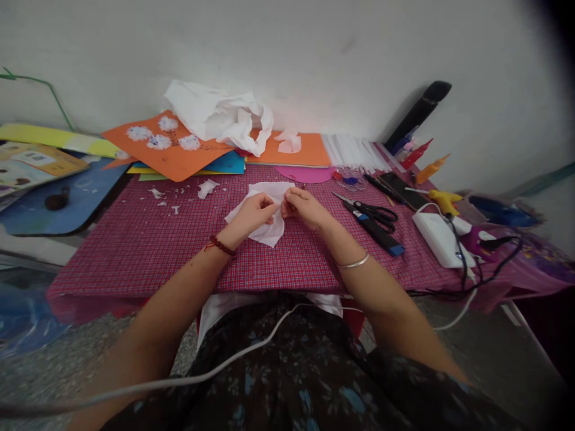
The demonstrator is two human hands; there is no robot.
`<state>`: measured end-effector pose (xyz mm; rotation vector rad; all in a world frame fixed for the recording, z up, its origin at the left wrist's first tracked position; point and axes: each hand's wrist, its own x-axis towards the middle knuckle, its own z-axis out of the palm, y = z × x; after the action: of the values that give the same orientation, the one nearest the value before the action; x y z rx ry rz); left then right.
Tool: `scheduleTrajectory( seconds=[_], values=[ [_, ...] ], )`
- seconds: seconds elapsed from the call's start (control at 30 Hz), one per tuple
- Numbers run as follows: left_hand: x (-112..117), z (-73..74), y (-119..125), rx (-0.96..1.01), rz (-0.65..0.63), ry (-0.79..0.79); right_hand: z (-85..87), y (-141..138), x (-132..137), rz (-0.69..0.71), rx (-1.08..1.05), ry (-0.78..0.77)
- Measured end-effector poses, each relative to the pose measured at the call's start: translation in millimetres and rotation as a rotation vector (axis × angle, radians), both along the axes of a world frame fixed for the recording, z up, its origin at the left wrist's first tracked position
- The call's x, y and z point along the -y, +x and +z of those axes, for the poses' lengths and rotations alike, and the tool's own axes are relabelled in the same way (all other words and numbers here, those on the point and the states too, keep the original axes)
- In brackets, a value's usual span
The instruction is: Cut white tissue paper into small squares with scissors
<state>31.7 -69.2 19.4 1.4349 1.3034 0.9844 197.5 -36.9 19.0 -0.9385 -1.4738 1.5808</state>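
A thin sheet of white tissue paper (268, 230) lies on the red checked cloth (148, 245) in the middle of the low table. My left hand (254, 212) rests on the sheet, its fingers curled and pinching the paper near its top edge. My right hand (303, 206) meets it from the right, fingers pinched on the same edge. A red thread band circles my left wrist and a silver bangle my right forearm. The fingertips of both hands almost touch.
Black scissors (375, 212) and a blue-tipped cutter (381, 234) lie right of my hands. Further right are a white power adapter (438, 239), a yellow glue gun (444, 200) and bottles. Orange card (168, 149), crumpled white paper (220, 114) and paper scraps (206, 188) sit behind.
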Motion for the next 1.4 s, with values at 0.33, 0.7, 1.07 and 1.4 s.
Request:
scheduleTrajectory(
  seconds=[0.33,0.7,1.07,1.4],
  values=[
    [-6.2,-19.1,6.5,-0.175,0.015,0.067,-5.9,-9.6,-1.2,-0.09,-0.207,-0.014],
    [6.7,4.7,-2.6,-0.516,0.126,0.429,4.1,-5.7,6.4,-0.005,-0.046,-0.085],
    [19.8,9.2,2.3,-0.922,-0.053,0.507,1.4,-7.5,3.3,-0.071,-0.083,-0.128],
    [23.5,5.1,7.8,-0.907,-0.082,0.482,-0.9,-9.8,3.2,-0.122,-0.012,-0.113]
  ],
)
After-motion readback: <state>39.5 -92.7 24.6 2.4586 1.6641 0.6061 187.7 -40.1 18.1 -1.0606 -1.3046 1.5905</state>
